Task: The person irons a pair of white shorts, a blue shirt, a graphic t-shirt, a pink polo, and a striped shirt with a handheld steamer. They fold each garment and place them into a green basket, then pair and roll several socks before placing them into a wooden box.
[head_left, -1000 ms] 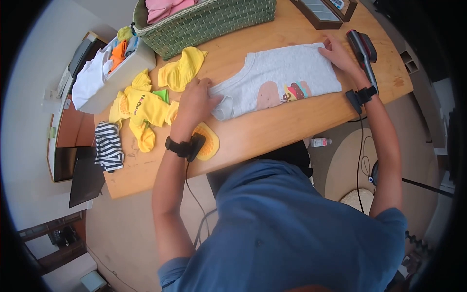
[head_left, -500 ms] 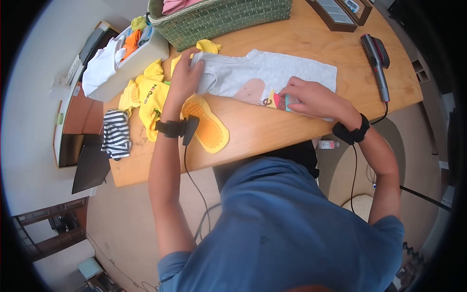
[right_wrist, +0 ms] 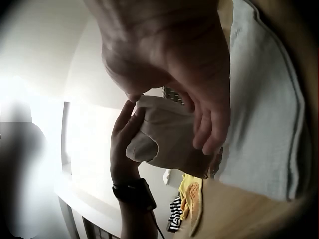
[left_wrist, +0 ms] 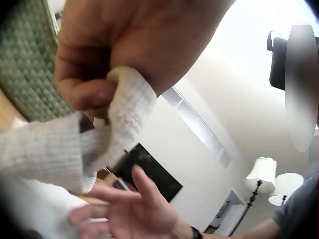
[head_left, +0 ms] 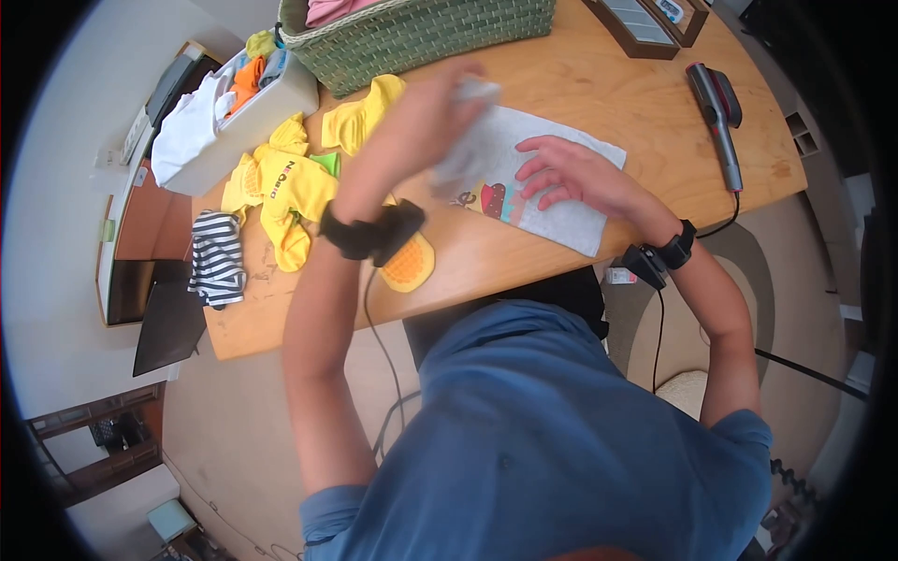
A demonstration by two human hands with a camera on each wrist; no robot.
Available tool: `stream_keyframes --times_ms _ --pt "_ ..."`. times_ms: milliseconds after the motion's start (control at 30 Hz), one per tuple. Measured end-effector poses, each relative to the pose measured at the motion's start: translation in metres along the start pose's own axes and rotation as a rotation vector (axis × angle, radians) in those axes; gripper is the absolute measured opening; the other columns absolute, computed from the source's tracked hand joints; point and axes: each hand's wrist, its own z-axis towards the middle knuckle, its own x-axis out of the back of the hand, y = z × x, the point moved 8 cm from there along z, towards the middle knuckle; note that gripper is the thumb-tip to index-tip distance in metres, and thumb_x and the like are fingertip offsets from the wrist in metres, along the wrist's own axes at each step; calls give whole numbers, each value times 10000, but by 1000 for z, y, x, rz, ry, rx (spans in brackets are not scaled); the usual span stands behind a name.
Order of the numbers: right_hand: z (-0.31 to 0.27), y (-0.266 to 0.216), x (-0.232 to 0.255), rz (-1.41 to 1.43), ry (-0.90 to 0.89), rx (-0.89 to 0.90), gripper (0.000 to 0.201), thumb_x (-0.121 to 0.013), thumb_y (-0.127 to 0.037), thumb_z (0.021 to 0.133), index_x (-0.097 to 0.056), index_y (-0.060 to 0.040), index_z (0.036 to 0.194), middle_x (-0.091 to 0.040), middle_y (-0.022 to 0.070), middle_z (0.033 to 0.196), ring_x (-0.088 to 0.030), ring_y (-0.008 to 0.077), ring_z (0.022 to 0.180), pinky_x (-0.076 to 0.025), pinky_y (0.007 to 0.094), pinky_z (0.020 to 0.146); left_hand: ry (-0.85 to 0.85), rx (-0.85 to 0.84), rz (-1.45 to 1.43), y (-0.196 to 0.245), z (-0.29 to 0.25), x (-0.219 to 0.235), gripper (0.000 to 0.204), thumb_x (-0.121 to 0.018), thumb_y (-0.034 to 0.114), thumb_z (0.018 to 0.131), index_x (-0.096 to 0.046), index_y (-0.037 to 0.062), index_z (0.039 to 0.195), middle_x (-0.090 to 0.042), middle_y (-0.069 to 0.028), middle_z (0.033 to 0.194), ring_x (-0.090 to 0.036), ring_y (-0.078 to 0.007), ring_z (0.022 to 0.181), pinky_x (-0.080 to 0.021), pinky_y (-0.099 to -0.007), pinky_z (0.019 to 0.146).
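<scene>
Grey shirt [head_left: 566, 222], its raised end pinched by the left hand [head_left: 432, 117], the right hand [head_left: 578, 178] held open, was flanked by green basket [head_left: 430, 45] at eleven o'clock, yellow garments [head_left: 297, 192] at nine.

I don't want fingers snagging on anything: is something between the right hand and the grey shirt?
Nothing visible is. The right hand is open right at the grey shirt, whose other end the left hand holds raised. The basket and yellow shirt both lie off to the side.
</scene>
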Motion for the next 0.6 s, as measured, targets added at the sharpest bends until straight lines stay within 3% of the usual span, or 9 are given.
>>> stream_keyframes --times_ms 67,100,167,267,300,400,500,600 --pt "-12 -9 -1 396 -62 9 510 -532 -366 1021 -444 -24 1388 -617 131 1179 -641 206 1060 -541 373 888 -78 -131 -44 42 2 -34 391 -633 228 964 -524 75 1307 -683 -161 1020 -692 -232 843 -549 -338 710" --pt "-19 -12 3 499 -131 37 472 -523 -311 1027 -451 -10 1383 -618 117 1201 -638 192 1076 -544 357 897 -167 -78 -174 49 1 -49 390 -627 235 970 -523 58 1302 -679 -152 1002 -688 -216 822 -546 -326 691" --pt "-30 -7 15 396 78 43 444 -549 -257 1010 -470 -5 1367 -615 107 1211 -636 190 1075 -538 337 903 -353 27 -431 58 -1 -76 393 -614 249 982 -522 25 1291 -671 -134 965 -679 -183 780 -538 -302 652" --pt "-44 10 45 103 273 42 410 -579 -162 976 -496 -7 1346 -618 88 1212 -632 179 1074 -525 314 917 -210 19 -475 25 9 -70 409 -602 264 990 -521 -32 1261 -658 -115 934 -665 -142 749 -519 -268 614" --pt "-47 15 54 -20 311 35 403 -587 -128 963 -505 -9 1340 -620 81 1210 -631 174 1073 -519 307 922 -131 49 -297 8 10 -65 436 -630 331 960 -578 -45 1175 -666 -135 910 -665 -194 732 -518 -305 629" --pt "-62 7 54 -46 389 22 467 -646 -116 905 -507 5 1334 -636 109 1174 -632 190 1063 -506 310 920 -173 236 233 -31 -1 -63 453 -656 413 918 -639 -25 1032 -665 -162 848 -654 -252 707 -516 -354 661" --pt "-74 -6 55 -892 289 -66 578 -711 -189 861 -485 33 1345 -632 161 1159 -630 236 1063 -494 342 932 -201 249 288 -55 -17 -81 425 -671 424 875 -648 1 906 -654 -185 791 -640 -294 696 -504 -397 689" --pt "-77 -45 54 -1197 502 -142 684 -760 -250 815 -467 49 1357 -599 219 1211 -605 271 1119 -473 359 962 -343 274 108 -44 -21 -90 314 -675 303 854 -607 -3 840 -632 -172 772 -621 -269 681 -489 -384 658"
